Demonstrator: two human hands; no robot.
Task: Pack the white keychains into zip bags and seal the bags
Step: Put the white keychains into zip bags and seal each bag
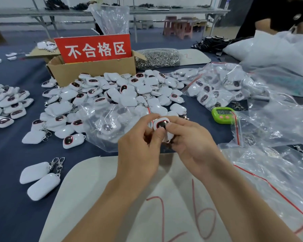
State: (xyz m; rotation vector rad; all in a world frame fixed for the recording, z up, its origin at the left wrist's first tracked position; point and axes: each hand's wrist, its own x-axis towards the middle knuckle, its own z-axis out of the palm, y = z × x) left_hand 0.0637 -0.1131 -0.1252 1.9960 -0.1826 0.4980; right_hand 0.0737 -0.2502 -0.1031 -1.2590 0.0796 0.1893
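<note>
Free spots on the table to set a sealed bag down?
Best is the grey mat under the wrists, bare apart from red scribbles. Blue cloth at near left is bare around two loose keychains. Crowded: the keychain pile ahead of both hands, zip bags along the right, green timer wedged between bags.

Both hands, left (pixel 140 145) and right (pixel 191 142), meet, fingers (pixel 158 135) pinched.

Cardboard box (pixel 93 70) bearing a red sign (pixel 94 48); green timer (pixel 223 114); pink stools (pixel 179 27) behind.
</note>
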